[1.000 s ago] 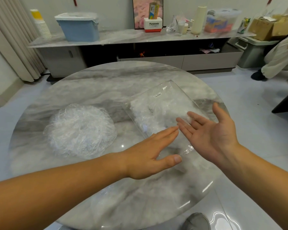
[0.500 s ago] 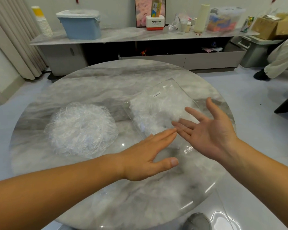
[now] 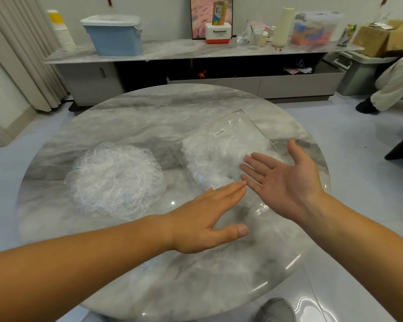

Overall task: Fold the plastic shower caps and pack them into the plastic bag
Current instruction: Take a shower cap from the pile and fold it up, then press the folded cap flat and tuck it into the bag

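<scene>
Toward three o'clock on the round grey marble table [image 3: 149, 280], the left hand [image 3: 209, 214] palm down and right hand [image 3: 282, 180] palm up are flat-fingered and hold nothing, over the clear flat plastic bag [image 3: 219, 154]. The crumpled clear plastic shower caps [image 3: 114, 180] lie at nine o'clock. Best lift one cap, flatten it, and fold it small. The bag's white label [image 3: 219, 132] is unreadable; the white-and-red box [image 3: 219, 33] at twelve reads "Panasonic".

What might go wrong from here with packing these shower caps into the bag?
The plastic bag bulges with caps and lies near the right edge of the glossy table, so a push from the right hand may slide it off. The loose shower caps are an unfolded heap; stuffing them in could spill what's packed.
</scene>
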The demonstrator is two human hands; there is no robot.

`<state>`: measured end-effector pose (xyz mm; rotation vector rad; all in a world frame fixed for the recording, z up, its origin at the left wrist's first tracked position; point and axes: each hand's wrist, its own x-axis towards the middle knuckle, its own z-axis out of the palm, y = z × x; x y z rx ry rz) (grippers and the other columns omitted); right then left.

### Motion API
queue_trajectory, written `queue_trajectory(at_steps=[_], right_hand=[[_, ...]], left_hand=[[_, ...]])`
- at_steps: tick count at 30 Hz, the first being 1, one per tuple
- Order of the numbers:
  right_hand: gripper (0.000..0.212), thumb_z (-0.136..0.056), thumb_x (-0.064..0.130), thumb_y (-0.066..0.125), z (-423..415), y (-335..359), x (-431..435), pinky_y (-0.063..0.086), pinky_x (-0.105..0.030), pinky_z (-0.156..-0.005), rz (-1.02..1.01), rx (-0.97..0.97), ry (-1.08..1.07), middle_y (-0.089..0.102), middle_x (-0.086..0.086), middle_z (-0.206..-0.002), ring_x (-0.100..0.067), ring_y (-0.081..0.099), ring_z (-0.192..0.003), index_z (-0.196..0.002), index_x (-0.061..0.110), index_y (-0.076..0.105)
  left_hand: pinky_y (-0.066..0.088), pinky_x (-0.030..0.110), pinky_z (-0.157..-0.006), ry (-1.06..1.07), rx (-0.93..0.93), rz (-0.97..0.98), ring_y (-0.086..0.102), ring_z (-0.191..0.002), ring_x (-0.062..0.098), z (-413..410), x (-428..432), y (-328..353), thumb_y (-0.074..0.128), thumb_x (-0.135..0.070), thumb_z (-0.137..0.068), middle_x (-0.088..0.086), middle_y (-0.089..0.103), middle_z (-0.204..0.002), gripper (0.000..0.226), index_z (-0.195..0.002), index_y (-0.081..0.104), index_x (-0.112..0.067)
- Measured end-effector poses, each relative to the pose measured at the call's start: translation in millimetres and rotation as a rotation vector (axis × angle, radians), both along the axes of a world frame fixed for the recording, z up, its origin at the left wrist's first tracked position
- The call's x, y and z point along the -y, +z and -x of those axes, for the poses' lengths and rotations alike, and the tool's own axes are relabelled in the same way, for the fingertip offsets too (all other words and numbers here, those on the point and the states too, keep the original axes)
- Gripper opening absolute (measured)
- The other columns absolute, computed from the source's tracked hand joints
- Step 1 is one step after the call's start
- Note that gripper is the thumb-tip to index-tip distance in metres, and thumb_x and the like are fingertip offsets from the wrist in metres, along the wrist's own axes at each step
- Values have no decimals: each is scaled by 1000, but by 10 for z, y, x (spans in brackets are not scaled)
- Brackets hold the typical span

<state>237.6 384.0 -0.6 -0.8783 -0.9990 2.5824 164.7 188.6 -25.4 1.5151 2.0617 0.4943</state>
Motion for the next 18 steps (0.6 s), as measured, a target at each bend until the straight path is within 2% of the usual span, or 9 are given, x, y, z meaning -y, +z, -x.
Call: queue_trajectory(at_steps=[5,8,11,13,15,18], right_hand=[[71,-95,61,52,-184,-53,-34,45,-51,-110,-46,10,21,67,-19,-129,-39,60,-125,-139,6,52],[59,-97,55,53,-385,-16,-22,49,-51,-104,-169,79,35,69,-21,-125,-41,67,-115,-133,7,53],[50,-100,48,53,-509,14,35,56,-50,-87,-347,182,11,74,-20,-108,-37,74,-99,-118,2,59],[44,-101,46,51,-526,42,93,56,-44,-75,-470,198,9,74,-16,-93,-30,76,-85,-106,4,63],[41,-103,44,48,-495,95,186,54,-41,-68,-552,166,33,70,-13,-79,-27,73,-73,-99,6,64],[39,-105,37,45,-356,174,393,54,-38,-63,-645,88,119,68,-14,-74,-28,68,-68,-96,4,64]], left_hand=[[0,37,-127,-34,-60,-13,-18,-146,-12,35,41,-54,33,-66,-99,-19,-15,-166,82,-161,-5,-28],[1,37,-127,-35,-88,-7,-17,-147,-11,65,83,-75,31,-69,-97,-20,-14,-166,83,-161,-3,-29],[0,38,-127,-29,-98,-13,-17,-147,-11,83,136,-76,32,-69,-97,-19,-11,-167,83,-162,0,-29],[0,38,-127,-29,-103,-37,-17,-147,-10,82,172,-74,31,-71,-96,-18,-10,-167,82,-162,2,-31],[0,37,-127,-19,-103,-79,-17,-148,-8,69,226,-47,30,-72,-95,-17,-9,-168,80,-161,7,-33],[3,29,-126,83,-108,-113,-11,-150,-6,70,364,23,31,-71,-96,-17,-4,-168,75,-160,14,-35]])
